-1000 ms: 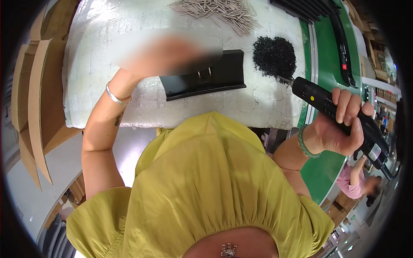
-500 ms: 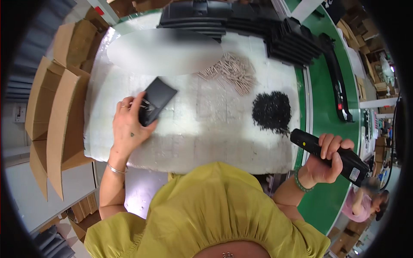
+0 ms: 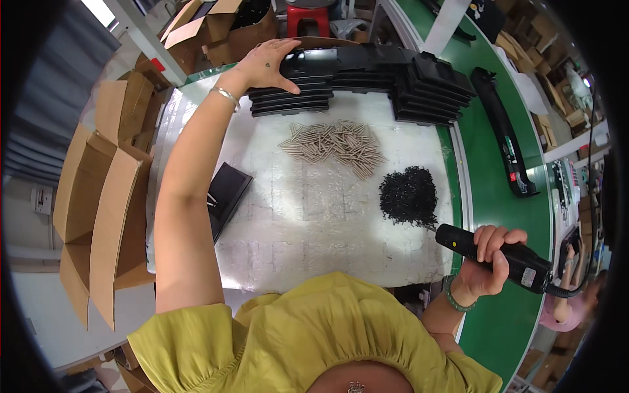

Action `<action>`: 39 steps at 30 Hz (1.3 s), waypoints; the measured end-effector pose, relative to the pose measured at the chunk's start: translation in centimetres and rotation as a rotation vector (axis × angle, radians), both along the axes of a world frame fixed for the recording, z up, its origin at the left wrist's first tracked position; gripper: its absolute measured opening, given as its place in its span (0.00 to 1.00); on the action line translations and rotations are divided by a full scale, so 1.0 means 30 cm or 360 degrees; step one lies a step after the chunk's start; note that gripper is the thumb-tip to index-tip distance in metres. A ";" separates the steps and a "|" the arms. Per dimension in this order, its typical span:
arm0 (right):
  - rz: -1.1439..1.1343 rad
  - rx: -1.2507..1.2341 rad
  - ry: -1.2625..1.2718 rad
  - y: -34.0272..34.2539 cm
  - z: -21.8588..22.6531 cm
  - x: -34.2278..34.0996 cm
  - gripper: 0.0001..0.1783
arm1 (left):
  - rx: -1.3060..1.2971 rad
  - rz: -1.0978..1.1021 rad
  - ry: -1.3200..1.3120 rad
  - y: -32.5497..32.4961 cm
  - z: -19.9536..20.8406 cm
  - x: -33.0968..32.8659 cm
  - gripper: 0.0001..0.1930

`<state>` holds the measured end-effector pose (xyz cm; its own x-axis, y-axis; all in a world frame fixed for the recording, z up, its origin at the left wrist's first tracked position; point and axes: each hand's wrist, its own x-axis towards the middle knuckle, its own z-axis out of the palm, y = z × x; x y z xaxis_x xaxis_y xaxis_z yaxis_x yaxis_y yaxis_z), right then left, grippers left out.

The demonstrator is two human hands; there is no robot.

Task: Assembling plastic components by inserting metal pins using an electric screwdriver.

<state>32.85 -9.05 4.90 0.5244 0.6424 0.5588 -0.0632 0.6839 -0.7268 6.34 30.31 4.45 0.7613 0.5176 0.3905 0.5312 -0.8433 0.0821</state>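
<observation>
The left hand (image 3: 267, 63) is stretched out to the far edge of the counter (image 3: 308, 216), fingers spread wide and flat, resting on the near end of a stack of long black plastic parts (image 3: 308, 82). More of these black parts (image 3: 429, 82) are piled just to the right of that stack. The right hand (image 3: 488, 262) is closed around a black power screwdriver (image 3: 498, 257) at the counter's right edge, its tip pointing left toward a heap of small black screws (image 3: 409, 195). A scatter of pale metal pins (image 3: 334, 142) lies between the stack and the screws. A single flat black piece (image 3: 228, 193) lies on the counter beside the left forearm. Open cardboard boxes (image 3: 98, 196) stand to the left, and a green belt (image 3: 498, 216) runs along the right.
</observation>
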 end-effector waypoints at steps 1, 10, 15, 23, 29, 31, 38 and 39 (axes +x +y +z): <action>-0.0055 -0.0021 0.0002 -0.024 -0.004 0.009 0.16 | -0.0190 0.0039 0.0202 0.012 -0.001 0.017 0.46; -0.0073 -0.0062 -0.0030 -0.041 -0.003 0.047 0.17 | -0.0065 -0.0076 -0.0248 -0.213 0.131 0.025 0.22; 0.0094 -0.0034 0.0053 0.036 -0.062 0.029 0.18 | -0.0586 -0.0122 -0.0081 -0.699 -0.007 -0.020 0.35; -0.0042 -0.0103 -0.0005 0.033 -0.101 0.047 0.17 | -0.0796 -0.0170 0.0082 -1.004 -0.188 0.059 0.42; -0.0165 -0.0251 0.0110 0.057 -0.145 0.030 0.15 | -0.0893 -0.0425 -0.0136 -0.938 -0.143 0.128 0.29; -0.0181 -0.0256 0.0131 0.061 -0.135 0.029 0.15 | -0.0892 -0.0520 -0.0260 -0.923 -0.154 0.164 0.20; 0.0175 0.0021 -0.0011 0.029 -0.032 0.016 0.18 | -0.0510 -0.0775 -0.0501 -0.854 -0.245 0.408 0.12; 0.0181 0.0034 -0.0019 0.027 -0.027 0.014 0.18 | -0.0451 -0.0836 -0.0471 -0.842 -0.259 0.438 0.10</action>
<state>33.26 -8.23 4.11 0.4423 0.6853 0.5786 -0.1327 0.6880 -0.7135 19.47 5.05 -3.33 0.8218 0.2205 0.5253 -0.0234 -0.9082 0.4179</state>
